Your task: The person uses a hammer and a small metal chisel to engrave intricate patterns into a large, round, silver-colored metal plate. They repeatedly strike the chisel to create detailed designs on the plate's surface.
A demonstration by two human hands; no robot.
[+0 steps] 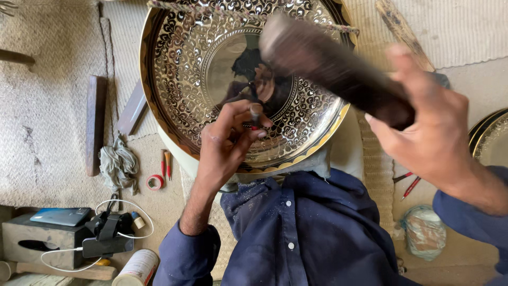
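woven matting covers the floor around my work. at upper centre of the frame the engraved brass tray (211, 79) leans on my lap. my left hand (225, 143) pinches a small chisel (255, 114) against its pattern, and my right hand (428, 130) is closed round a wooden mallet (338, 71), motion-blurred. a mistimed blow could, i judge, hit my fingers or skid the chisel across the pattern. the chisel tip is hidden, and a second tray (489, 137) is cut off at the right edge.

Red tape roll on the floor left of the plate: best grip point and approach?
Pinch the red tape roll across its ring wall, one finger in the open centre hole, one outside. It seems to lie flat on the mat, hole up, so come straight down from above. The rag crowds its left; favour the right edge.
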